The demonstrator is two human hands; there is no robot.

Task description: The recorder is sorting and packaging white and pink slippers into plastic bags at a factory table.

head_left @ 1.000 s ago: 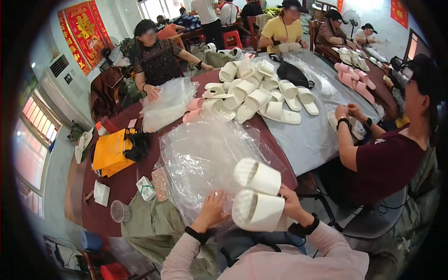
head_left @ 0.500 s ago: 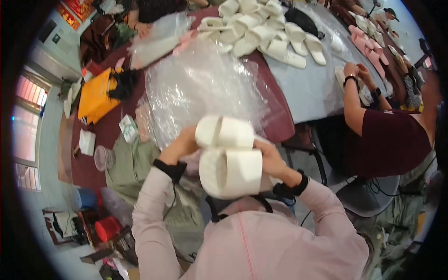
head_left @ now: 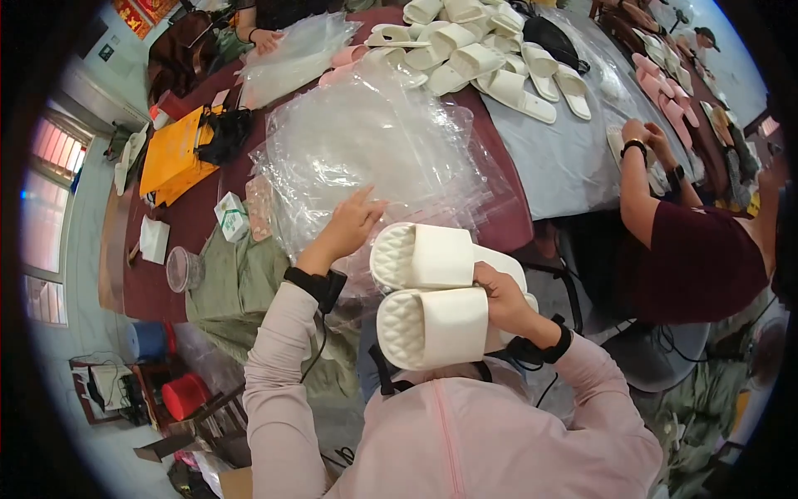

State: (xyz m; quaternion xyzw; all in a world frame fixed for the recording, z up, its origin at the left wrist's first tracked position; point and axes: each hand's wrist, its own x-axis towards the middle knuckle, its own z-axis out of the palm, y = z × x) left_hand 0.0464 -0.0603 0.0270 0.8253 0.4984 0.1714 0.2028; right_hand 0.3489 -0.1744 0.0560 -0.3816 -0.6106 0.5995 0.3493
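Two white slide slippers point(head_left: 453, 328) with quilted soles are held side by side in front of my chest, their toe openings facing left. My right hand point(head_left: 509, 298) grips them, its thumb by the wide straps and the other fingers hidden. My left hand point(head_left: 349, 221) has its fingers stretched out over the near edge of a stack of clear plastic bags point(head_left: 366, 150). The bags lie flat on the dark red table cover point(head_left: 507, 200), just beyond the slippers. Nothing is in my left hand.
Many white slippers point(head_left: 474, 62) are heaped at the far side. A yellow bag point(head_left: 174, 158), a tissue pack point(head_left: 231, 216) and a clear round tub point(head_left: 184, 269) stand at left. A co-worker in a dark red shirt point(head_left: 690, 258) sits at right; another person's hand point(head_left: 266, 40) touches farther bags.
My left hand has let go of the slippers and moved onto the bags, fingers extended. The slippers have shifted slightly right and down, now held by my right hand alone.
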